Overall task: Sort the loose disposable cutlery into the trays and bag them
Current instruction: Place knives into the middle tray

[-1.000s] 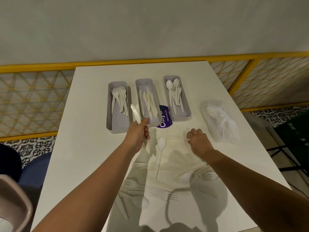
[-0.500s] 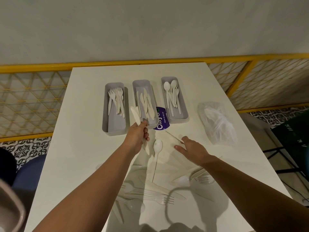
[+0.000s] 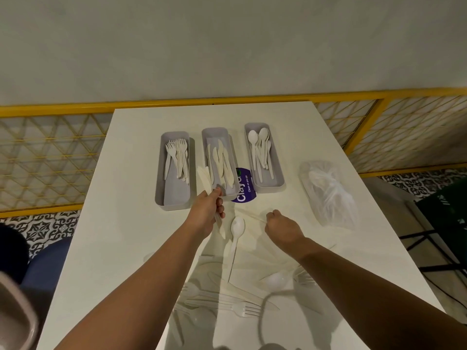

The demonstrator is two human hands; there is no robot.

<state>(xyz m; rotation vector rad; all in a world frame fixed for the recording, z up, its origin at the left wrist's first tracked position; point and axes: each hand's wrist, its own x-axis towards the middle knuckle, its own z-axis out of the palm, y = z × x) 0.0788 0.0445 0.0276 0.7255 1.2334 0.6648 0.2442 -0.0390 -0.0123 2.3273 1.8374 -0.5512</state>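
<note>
Now: left hand (image 3: 208, 213) grips knives (image 3: 203, 178) mid-handle, knife tray (image 3: 217, 129) just beyond knuckles. Right hand (image 3: 280, 227) curled, pinching thin white piece (image 3: 252, 216). Probably light, stiff, slippery plastic; pinch at handle.

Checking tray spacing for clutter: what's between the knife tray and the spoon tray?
Head view: a round purple label lies in the gap between knife tray and spoon tray, at their near ends. The far part is bare table.
</note>
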